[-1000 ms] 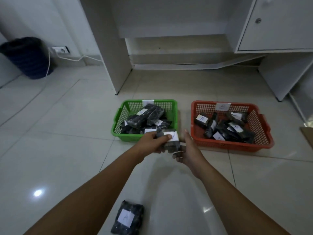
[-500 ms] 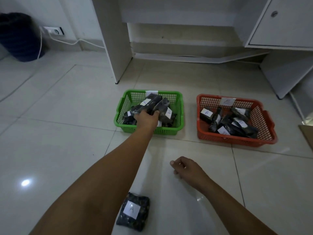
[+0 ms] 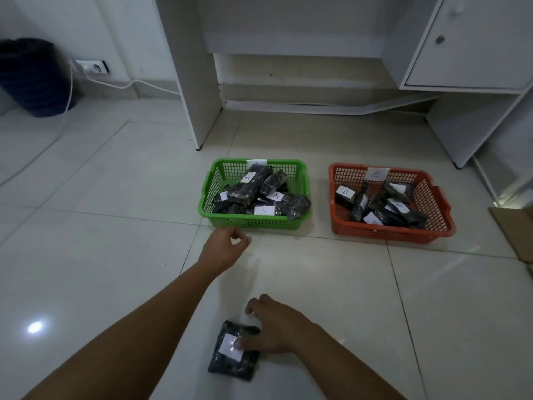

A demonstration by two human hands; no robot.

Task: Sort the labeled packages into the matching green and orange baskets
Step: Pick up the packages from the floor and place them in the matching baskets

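On the tiled floor (image 3: 115, 255) close in front of me, the last loose package (image 3: 234, 355) lies with its long axis running toward and away from me, my right hand (image 3: 274, 327) resting on its right side with fingers loosely spread and the thumb over the white label. My left hand (image 3: 223, 249) hangs empty, fingers curled, just before the green basket (image 3: 259, 223), the orange basket (image 3: 392, 232) to its right. I judge the right hand far nearer for the pickup; the label's letter is hidden.
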